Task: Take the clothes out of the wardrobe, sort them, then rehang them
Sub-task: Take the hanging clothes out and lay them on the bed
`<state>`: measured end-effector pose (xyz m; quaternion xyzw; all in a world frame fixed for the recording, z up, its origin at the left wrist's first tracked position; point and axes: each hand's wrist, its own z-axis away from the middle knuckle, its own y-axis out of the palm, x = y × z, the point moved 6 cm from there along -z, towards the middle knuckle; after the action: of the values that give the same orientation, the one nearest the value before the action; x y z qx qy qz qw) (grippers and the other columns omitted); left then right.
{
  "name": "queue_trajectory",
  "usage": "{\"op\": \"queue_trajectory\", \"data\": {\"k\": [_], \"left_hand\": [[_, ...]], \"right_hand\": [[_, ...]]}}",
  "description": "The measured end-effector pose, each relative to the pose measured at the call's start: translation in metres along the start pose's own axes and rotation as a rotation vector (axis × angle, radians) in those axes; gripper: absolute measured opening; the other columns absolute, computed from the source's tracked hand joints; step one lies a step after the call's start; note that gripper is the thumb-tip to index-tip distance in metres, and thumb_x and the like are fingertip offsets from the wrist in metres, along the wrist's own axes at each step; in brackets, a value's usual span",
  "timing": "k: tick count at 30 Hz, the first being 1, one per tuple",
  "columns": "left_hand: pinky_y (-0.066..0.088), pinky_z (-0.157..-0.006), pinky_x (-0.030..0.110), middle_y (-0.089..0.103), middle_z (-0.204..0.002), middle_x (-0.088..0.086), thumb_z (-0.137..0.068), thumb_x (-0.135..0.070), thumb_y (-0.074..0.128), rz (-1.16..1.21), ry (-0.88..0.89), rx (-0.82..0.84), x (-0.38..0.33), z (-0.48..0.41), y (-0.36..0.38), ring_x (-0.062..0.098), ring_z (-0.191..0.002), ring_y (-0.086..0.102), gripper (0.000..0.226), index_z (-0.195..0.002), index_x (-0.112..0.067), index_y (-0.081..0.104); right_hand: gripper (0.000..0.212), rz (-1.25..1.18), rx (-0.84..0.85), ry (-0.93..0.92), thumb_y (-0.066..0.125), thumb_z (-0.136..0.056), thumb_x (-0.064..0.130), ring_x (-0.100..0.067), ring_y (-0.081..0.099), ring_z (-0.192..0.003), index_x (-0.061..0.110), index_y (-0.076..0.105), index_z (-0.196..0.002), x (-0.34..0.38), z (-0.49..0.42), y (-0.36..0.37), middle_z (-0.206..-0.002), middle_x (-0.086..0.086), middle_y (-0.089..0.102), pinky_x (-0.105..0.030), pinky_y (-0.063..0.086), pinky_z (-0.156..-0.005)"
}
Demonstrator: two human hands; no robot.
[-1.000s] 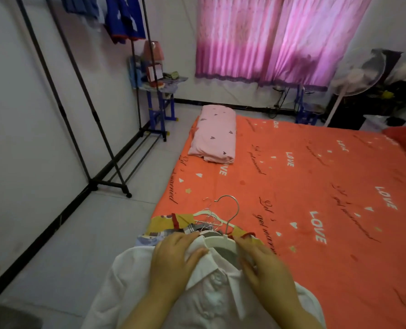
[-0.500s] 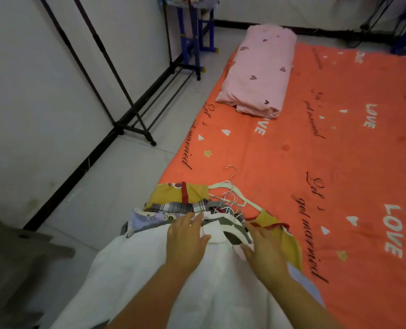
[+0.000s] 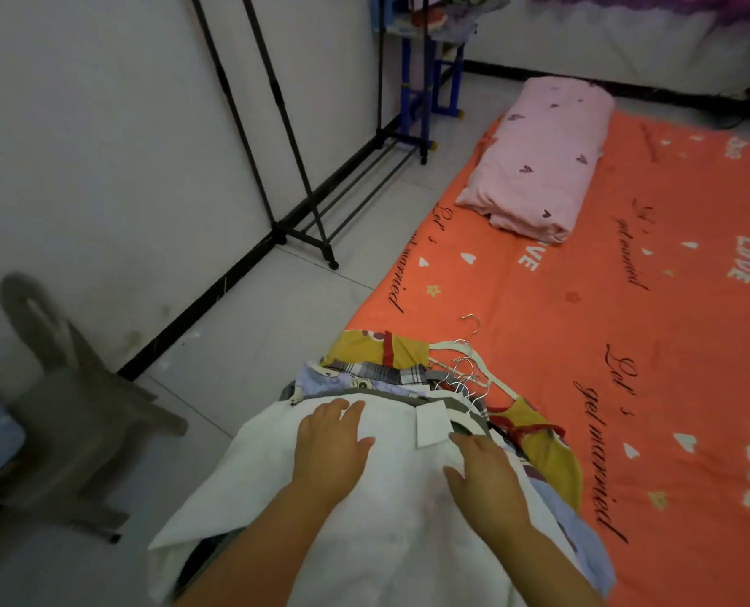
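Note:
A white shirt (image 3: 386,532) lies on top of a pile of clothes at the near corner of the orange bed (image 3: 627,343). Under it show a yellow garment (image 3: 373,350), a plaid piece (image 3: 382,372) and a pale blue printed one (image 3: 333,381). Several hangers (image 3: 469,365), white plastic and wire, stick out at the pile's far end. My left hand (image 3: 329,449) rests flat on the shirt, fingers straight. My right hand (image 3: 482,479) lies flat on it near the collar (image 3: 430,420).
A black clothes rack (image 3: 294,221) stands along the white wall at left. A grey plastic chair (image 3: 71,387) stands at the near left. A pink pillow (image 3: 544,159) lies on the bed's far side. A blue stand (image 3: 425,89) is behind the rack.
My view has tilted down and then left. Both hands slid from the hanger and collar down onto the shirt, which now lies flatter on the pile.

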<state>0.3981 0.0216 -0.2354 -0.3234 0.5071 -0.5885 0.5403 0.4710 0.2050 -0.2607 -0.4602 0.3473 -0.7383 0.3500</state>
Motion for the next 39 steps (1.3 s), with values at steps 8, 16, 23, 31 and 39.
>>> {"op": "queue_trajectory", "data": {"k": [8, 16, 23, 31, 39], "left_hand": [[0.019, -0.108, 0.026, 0.033, -0.147, -0.004, -0.097, -0.043, 0.040, 0.087, -0.106, -0.227, 0.109, 0.110, -0.091, 0.016, -0.133, 0.031, 0.054, -0.146, -0.026, 0.027], [0.029, -0.103, 0.033, 0.042, -0.140, 0.000, -0.091, -0.040, 0.053, 0.117, -0.418, -0.473, 0.297, 0.313, -0.155, 0.021, -0.127, 0.040, 0.056, -0.142, -0.022, 0.038], [0.025, -0.109, 0.032, 0.036, -0.144, -0.002, -0.092, -0.046, 0.050, 0.107, -0.801, -0.584, 0.430, 0.539, -0.148, 0.019, -0.133, 0.033, 0.060, -0.144, -0.023, 0.030], [0.024, -0.105, 0.028, 0.036, -0.142, -0.003, -0.094, -0.044, 0.044, 0.105, -1.233, -0.693, 0.500, 0.777, -0.111, 0.016, -0.129, 0.034, 0.056, -0.143, -0.023, 0.027], [0.029, -0.097, 0.025, 0.044, -0.133, -0.004, -0.094, -0.043, 0.042, 0.098, -1.617, -0.749, 0.527, 0.932, -0.075, 0.014, -0.119, 0.042, 0.047, -0.136, -0.021, 0.036]], "right_hand": [[0.053, 0.164, -0.031, -0.286, 0.045, -0.097, 0.038, -0.017, 0.033, -0.134, 0.024, 0.030, -0.145, 0.151, 0.059, -0.015, -0.147, 0.003, 0.036, -0.027, 0.027, -0.109], [0.053, 0.246, 0.004, -0.738, 0.049, -0.096, 0.034, -0.018, 0.038, -0.130, 0.022, 0.032, -0.145, 0.375, 0.186, 0.038, -0.144, -0.001, 0.039, -0.027, 0.030, -0.107], [0.050, 0.330, 0.077, -1.113, 0.055, -0.091, 0.034, -0.017, 0.045, -0.124, 0.028, 0.041, -0.138, 0.541, 0.344, 0.136, -0.139, 0.003, 0.046, -0.028, 0.039, -0.103], [0.059, 0.465, 0.292, -1.580, 0.049, -0.096, 0.039, -0.020, 0.034, -0.132, 0.025, 0.024, -0.147, 0.660, 0.540, 0.250, -0.146, 0.000, 0.033, -0.031, 0.028, -0.111], [0.058, 0.514, 0.411, -1.919, 0.047, -0.095, 0.042, -0.020, 0.039, -0.127, 0.024, 0.027, -0.146, 0.734, 0.682, 0.338, -0.142, 0.001, 0.037, -0.027, 0.034, -0.104]]}}
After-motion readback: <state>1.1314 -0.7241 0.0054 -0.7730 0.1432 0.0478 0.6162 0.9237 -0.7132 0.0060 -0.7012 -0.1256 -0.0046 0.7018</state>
